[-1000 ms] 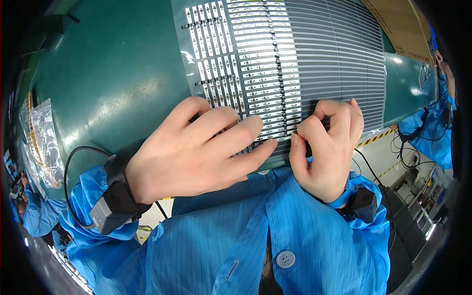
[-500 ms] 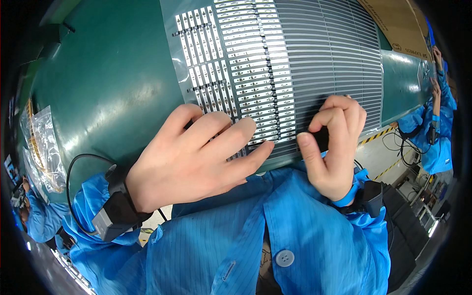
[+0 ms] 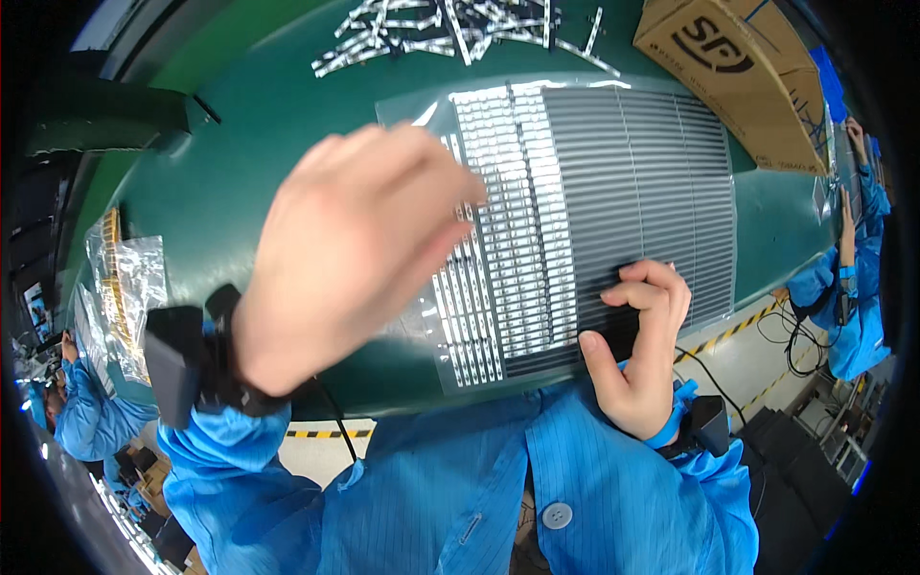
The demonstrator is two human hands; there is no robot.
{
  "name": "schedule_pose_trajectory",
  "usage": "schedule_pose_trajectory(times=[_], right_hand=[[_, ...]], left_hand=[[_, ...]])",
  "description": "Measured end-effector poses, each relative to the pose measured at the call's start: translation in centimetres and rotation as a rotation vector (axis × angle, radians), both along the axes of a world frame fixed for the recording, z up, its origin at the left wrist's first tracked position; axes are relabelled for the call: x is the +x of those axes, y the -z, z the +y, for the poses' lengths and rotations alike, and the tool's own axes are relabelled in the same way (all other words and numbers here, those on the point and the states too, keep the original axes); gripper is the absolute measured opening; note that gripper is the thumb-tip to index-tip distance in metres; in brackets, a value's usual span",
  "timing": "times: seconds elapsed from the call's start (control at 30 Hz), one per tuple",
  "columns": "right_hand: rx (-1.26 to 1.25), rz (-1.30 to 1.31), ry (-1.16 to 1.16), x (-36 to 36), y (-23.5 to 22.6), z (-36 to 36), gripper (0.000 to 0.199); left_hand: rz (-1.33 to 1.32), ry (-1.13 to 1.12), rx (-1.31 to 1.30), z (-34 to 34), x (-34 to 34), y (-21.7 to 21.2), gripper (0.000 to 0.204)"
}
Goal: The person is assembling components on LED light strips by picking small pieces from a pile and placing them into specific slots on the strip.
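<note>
A clear-edged sheet with dark grey stripes (image 3: pixel 642 172) lies on the green table in front of me. Rows of thin white strips with small dark parts (image 3: pixel 517 259) cover its middle, crossed by a dark line. Along its left side, more white strips (image 3: pixel 467 335) run lengthwise. My left hand (image 3: pixel 355 230) hovers over these side strips, smeared by motion, its fingertips hidden or too blurred to read. At the sheet's lower right, my right hand (image 3: pixel 637 350) stays with curved fingers and the thumb held apart, nothing between them.
A loose pile of white strips (image 3: pixel 460 34) lies at the far side of the table. An open cardboard box (image 3: pixel 738 81) stands at the far right. Clear plastic bags (image 3: pixel 142 287) sit at the left edge. A person's hand (image 3: pixel 848 230) shows at the far right.
My left hand has risen from the strips near the table's front and moved farther away. My right hand keeps much the same pose. The view has shifted, bringing the loose pile in.
</note>
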State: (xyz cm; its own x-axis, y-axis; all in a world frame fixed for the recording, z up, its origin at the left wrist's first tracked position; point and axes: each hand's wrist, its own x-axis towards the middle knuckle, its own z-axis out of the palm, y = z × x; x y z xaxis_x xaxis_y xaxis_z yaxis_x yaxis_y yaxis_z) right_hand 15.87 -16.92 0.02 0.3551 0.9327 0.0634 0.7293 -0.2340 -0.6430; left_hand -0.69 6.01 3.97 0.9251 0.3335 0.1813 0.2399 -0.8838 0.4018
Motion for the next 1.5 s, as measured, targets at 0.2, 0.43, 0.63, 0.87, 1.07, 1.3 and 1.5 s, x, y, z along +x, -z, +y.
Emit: schedule_pose_trajectory(times=[0.2,0.43,0.63,0.87,1.07,1.3,1.5], right_hand=[[0.075,0.105,0.055,1.0,-0.4,0.2,0.037],[0.113,0.162,0.063,1.5,-0.6,0.3,0.034],[0.137,0.211,0.107,1.7,-0.4,-0.1,0.032],[0.175,0.245,0.104,2.4,-0.2,0.0,0.029],[0.167,0.272,0.106,2.2,-0.4,0.0,0.029],[0.194,0.276,0.101,2.6,-0.9,0.1,0.026],[0.303,0.380,0.069,4.7,-2.7,2.0,0.013]], left_hand=[[-0.136,-0.022,-0.025,4.5,5.8,1.0,0.016],[-0.217,0.117,0.143,7.4,13.3,2.9,0.012],[-0.049,0.148,0.270,8.1,14.4,3.0,0.009],[0.010,0.099,0.196,7.8,14.1,2.2,0.009],[0.052,0.144,0.316,7.7,14.8,2.5,0.007],[0.021,0.133,0.126,8.7,13.5,0.1,0.007],[-0.100,0.084,-0.212,6.2,9.9,-2.6,0.007]])
